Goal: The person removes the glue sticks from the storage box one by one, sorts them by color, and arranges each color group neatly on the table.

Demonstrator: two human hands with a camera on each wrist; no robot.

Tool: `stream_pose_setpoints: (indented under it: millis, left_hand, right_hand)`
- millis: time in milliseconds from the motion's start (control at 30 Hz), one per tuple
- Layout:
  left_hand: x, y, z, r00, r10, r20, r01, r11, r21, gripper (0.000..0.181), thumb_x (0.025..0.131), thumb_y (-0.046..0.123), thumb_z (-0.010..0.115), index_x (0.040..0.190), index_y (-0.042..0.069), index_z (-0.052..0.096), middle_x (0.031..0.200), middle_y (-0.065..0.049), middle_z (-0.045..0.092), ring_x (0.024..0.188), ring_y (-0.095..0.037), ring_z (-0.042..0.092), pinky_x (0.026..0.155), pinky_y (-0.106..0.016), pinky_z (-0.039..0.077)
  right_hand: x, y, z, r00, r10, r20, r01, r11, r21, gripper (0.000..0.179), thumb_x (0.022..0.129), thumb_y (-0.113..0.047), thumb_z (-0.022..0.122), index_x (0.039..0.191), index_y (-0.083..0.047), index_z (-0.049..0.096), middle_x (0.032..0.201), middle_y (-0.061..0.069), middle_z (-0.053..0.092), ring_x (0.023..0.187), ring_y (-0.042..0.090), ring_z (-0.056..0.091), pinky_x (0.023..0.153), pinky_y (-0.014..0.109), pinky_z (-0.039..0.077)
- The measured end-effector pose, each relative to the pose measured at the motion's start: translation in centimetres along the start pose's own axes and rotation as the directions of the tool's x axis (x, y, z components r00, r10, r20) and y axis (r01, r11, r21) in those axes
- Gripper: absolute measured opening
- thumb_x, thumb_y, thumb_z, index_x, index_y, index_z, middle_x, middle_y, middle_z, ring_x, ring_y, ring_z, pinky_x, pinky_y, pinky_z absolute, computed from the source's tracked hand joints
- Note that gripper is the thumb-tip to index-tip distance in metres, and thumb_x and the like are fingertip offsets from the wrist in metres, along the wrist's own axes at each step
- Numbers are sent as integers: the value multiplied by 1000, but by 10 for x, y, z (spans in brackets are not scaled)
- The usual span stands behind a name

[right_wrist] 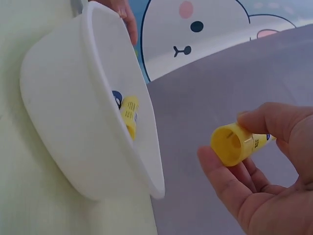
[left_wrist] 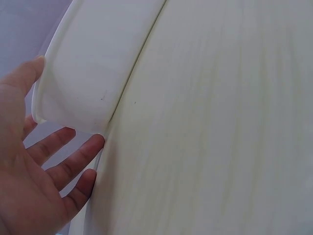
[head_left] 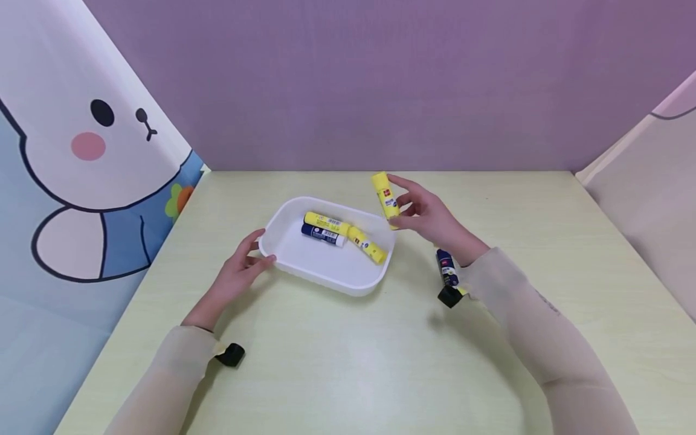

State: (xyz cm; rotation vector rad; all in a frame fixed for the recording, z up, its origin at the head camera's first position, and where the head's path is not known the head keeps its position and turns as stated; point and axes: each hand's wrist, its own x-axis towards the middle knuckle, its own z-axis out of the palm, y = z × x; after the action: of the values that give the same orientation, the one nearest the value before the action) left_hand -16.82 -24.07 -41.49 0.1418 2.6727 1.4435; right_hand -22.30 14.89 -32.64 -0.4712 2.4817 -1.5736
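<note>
Pale table (head_left: 348, 362): right grip (head_left: 426, 212) pinches yellow tube (head_left: 386, 198); left grip (head_left: 239, 267) holds white tray (head_left: 323, 260), finger contact partly unclear

Tray (head_left: 288, 248) plain white; held glue stick (head_left: 386, 196), above frame centre, yellow, red and blue label marks; yellow tray sticks (head_left: 326, 223) (head_left: 367, 245), dark print; navy tray stick (head_left: 322, 234), white end; right-of-centre stick (head_left: 447, 267) navy, red patch; table (head_left: 348, 362) pale yellow-green, faint streaks; backdrop (head_left: 380, 84) across top purple; cloth (head_left: 60, 320) at left light blue, white cartoon figure (head_left: 60, 54), black outlines, pink cheek; flower (head_left: 175, 201) green-and-orange; sleeves (head_left: 544, 338) beige; wrist blocks (head_left: 231, 355) black
</note>
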Motion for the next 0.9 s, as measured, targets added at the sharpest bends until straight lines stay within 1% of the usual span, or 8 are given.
stream_pose_setpoints:
  millis: [200, 367, 500, 700, 900]
  left_hand:
    - [0, -1, 0, 1000, 5, 0, -5, 1000, 1, 70, 101, 36, 59, 159, 20, 21, 144, -21, 44, 107, -36, 58, 81, -37, 45]
    - [0, 0, 0, 1000, 4, 1, -4, 1000, -1, 70, 101, 36, 59, 159, 20, 21, 144, -21, 44, 107, -36, 57, 81, -37, 45]
    - [0, 0, 0, 1000, 6, 0, -6, 1000, -4, 70, 102, 35, 59, 158, 20, 21, 144, -21, 44, 106, -36, 57, 81, -37, 45]
    - [0, -1, 0, 1000, 14, 0, -14, 1000, 3, 69, 102, 34, 59, 158, 20, 22, 143, -21, 45, 105, -36, 58, 81, -37, 46]
    - [0, -2, 1, 1000, 26, -6, -26, 1000, 0, 68, 102, 33, 59, 158, 20, 23, 142, -21, 46, 104, -36, 59, 80, -37, 46]
  right_hand:
    - [-5, 8, -13, 997, 20, -79, -18, 999, 34, 81, 92, -3, 70, 156, -35, 32, 121, 13, 54, 95, 27, 54, 79, 24, 52]
    - [-8, 17, -22, 991, 43, -130, -37, 998, 48, 80, 92, -5, 70, 155, -38, 32, 120, 11, 54, 94, 26, 53, 78, 25, 50]
    - [-10, 23, -29, 985, 32, -167, -24, 998, 49, 80, 92, -5, 70, 155, -37, 33, 118, 11, 54, 92, 26, 54, 77, 25, 51]
    - [-14, 30, -39, 979, 43, -199, -29, 997, 70, 80, 92, -5, 69, 156, -36, 32, 117, 10, 52, 92, 23, 53, 78, 24, 51]
    - [-19, 37, -48, 976, 43, -214, -25, 996, 86, 79, 94, -4, 67, 157, -35, 30, 116, 11, 50, 90, 23, 51, 79, 23, 53]
